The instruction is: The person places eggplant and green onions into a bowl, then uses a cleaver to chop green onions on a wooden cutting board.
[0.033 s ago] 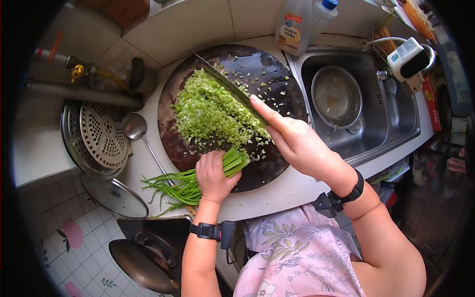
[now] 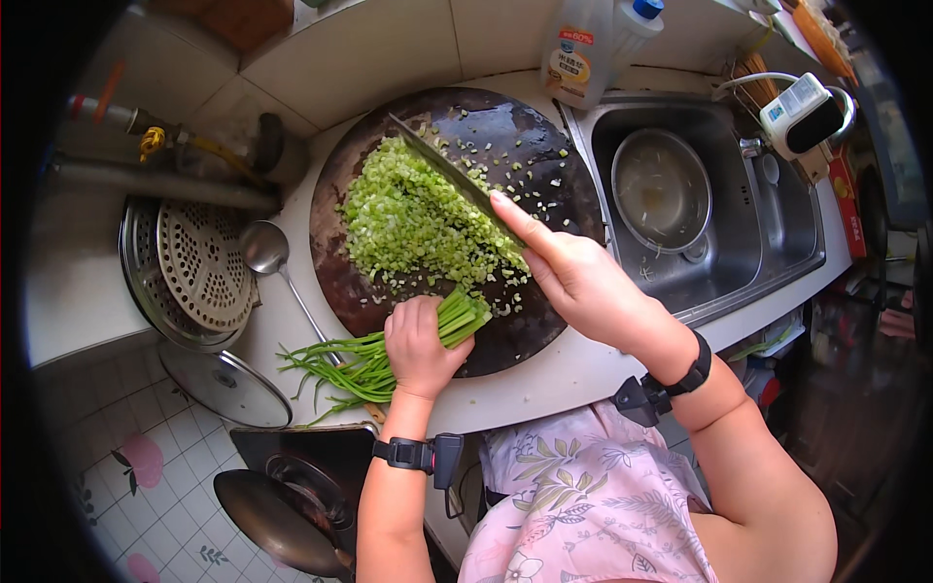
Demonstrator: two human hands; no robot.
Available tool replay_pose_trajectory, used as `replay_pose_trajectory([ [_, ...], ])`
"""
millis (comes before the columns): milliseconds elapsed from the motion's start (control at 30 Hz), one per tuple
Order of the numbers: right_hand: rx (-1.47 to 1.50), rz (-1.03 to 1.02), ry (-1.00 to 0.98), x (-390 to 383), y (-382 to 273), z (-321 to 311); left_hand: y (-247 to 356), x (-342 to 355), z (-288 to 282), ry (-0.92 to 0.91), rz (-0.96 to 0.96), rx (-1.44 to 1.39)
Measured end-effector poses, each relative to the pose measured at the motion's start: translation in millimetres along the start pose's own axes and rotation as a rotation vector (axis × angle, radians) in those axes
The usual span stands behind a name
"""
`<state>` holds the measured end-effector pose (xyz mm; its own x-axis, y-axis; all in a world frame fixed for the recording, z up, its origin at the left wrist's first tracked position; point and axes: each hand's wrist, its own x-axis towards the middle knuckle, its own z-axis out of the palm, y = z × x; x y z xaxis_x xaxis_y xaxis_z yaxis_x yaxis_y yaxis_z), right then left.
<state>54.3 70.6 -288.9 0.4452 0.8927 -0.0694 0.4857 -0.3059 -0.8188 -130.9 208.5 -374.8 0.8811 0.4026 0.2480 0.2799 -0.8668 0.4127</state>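
Note:
My left hand [image 2: 420, 352] is closed over a bunch of thin green stalks [image 2: 342, 363], pressing it to the near edge of a round dark cutting board [image 2: 505, 117]. The cut ends stick out to the right of my fingers; the thin ends trail left onto the counter. My right hand [image 2: 583, 282] grips a kitchen knife [image 2: 457, 178], its handle hidden in my palm and the index finger along the blade. The blade slants to the far left, along the right side of a heap of finely chopped green pieces [image 2: 408, 214].
Left of the board lie a ladle [image 2: 264, 247], perforated steamer plates [image 2: 205, 264] and a glass lid [image 2: 225, 384]. A dark pan [image 2: 277, 523] sits at lower left. To the right, a metal bowl [image 2: 663, 191] stands in the sink [image 2: 724, 228]. Behind is a clear bottle [image 2: 580, 58].
The knife tip has shifted very slightly right and toward me. My left hand and the stalks stay in place.

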Motion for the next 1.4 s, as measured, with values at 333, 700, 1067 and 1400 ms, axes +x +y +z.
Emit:
replay_pose_trajectory([
  [333,0.028,-0.067,0.052,3,5,9,0,-2,0,-0.037,-0.010,0.033],
  [700,-0.047,0.012,-0.141,6,9,11,-1,0,2,-0.024,-0.003,0.033],
  [1067,-0.033,0.016,-0.107,0,9,10,9,0,-17,-0.163,0.002,0.155],
  [1400,0.018,-0.049,-0.014,-9,12,1,-11,14,-55,-0.252,-0.191,-0.044],
])
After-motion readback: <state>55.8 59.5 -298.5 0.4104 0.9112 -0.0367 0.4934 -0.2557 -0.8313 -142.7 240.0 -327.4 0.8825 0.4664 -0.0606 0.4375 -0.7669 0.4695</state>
